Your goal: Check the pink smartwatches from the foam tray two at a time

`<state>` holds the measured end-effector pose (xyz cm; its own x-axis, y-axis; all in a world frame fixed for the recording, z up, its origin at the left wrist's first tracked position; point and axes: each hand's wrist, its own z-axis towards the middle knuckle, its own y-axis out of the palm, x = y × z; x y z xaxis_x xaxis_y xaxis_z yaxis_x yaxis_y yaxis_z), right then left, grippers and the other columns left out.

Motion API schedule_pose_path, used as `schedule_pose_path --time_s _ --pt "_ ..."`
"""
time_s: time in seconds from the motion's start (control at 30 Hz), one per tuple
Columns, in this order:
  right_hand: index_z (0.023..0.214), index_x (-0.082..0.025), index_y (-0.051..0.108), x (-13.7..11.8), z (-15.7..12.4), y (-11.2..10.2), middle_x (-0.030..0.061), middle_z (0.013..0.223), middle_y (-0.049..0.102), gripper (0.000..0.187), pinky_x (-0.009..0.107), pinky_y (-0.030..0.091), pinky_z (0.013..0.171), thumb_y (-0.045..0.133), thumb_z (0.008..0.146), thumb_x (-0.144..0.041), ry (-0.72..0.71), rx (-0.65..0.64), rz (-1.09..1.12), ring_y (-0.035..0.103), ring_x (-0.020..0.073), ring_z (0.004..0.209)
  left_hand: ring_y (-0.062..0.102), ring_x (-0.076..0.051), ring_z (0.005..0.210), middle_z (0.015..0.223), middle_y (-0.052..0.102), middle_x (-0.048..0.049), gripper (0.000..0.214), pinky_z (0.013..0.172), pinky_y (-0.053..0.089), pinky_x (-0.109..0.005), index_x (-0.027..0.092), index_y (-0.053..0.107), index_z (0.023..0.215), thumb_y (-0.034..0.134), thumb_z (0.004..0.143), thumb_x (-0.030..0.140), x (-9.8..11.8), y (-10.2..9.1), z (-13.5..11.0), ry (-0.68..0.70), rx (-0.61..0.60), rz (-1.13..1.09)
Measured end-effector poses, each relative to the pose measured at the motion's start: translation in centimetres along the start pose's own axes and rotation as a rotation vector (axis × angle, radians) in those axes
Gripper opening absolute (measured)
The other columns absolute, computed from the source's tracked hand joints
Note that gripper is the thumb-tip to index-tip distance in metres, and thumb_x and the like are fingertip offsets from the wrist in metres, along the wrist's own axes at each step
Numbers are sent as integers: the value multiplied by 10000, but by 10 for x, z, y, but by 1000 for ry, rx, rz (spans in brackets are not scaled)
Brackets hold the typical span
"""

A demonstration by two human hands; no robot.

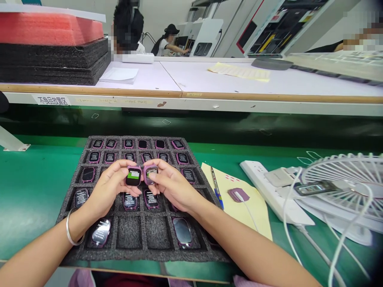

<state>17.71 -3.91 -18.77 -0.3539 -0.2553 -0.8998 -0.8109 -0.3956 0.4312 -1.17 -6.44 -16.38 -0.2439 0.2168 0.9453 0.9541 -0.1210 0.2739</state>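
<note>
Above a dark grey foam tray (128,255), my left hand (112,181) is closed on a purple-framed smartwatch (133,176) whose lit screen shows a green band. Beside it, my right hand (167,181) pinches a second purple smartwatch (151,173), its thumb lying over the screen. The two watches are side by side, very close together; I cannot tell whether they touch. Several more purple watches sit face up in the tray's pockets, many with white text on their screens. One watch (182,232) in the front row has a dark screen. My forearms hide part of the tray.
Right of the tray lie yellow paper (260,213), a pen (216,187) and a purple piece (238,195) with a white cable. Beyond are a white power strip (277,195) and a white fan (344,179). A raised shelf (185,95) bears foam blocks (54,52). People work behind it.
</note>
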Motion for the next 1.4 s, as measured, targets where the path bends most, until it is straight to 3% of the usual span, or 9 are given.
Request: schedule_pose_path --time_s 0.33,0.6,1.07,1.27,1.4 --pt "1056 -202 610 1 -1 -1 -35 756 589 345 230 391 501 796 809 -357 -34 -3 -55 484 83 518 731 -194 606 866 699 -18 288 615 607 -325 175 617 1052 679 800 299 1 1 -2 7 -14 20" --pt "1061 -209 623 -1 -2 1 -29 782 595 323 242 421 530 770 775 -236 -38 -30 -26 511 95 554 722 -174 576 839 712 -9 298 581 608 -297 181 604 1046 712 787 280 0 2 -1 21 1 35" --pt "1136 -221 625 2 -1 -1 -19 810 619 349 240 437 555 772 825 -282 -28 -39 -17 549 99 576 723 -159 574 885 696 -3 310 575 611 -271 177 589 1060 709 790 273 0 2 -2 43 7 65" --pt "1127 -217 624 0 -2 0 -18 834 640 380 236 450 565 754 772 -189 -26 -32 -1 559 95 582 722 -155 612 947 684 -16 377 624 615 -287 179 588 1115 717 769 253 1 -1 2 33 3 55" --pt "1181 -226 602 -2 0 -1 10 925 670 422 235 464 581 740 783 -191 -55 0 -5 591 103 616 691 -112 672 1017 681 -34 467 656 582 -235 203 592 1197 747 758 160 9 3 -3 105 -27 82"
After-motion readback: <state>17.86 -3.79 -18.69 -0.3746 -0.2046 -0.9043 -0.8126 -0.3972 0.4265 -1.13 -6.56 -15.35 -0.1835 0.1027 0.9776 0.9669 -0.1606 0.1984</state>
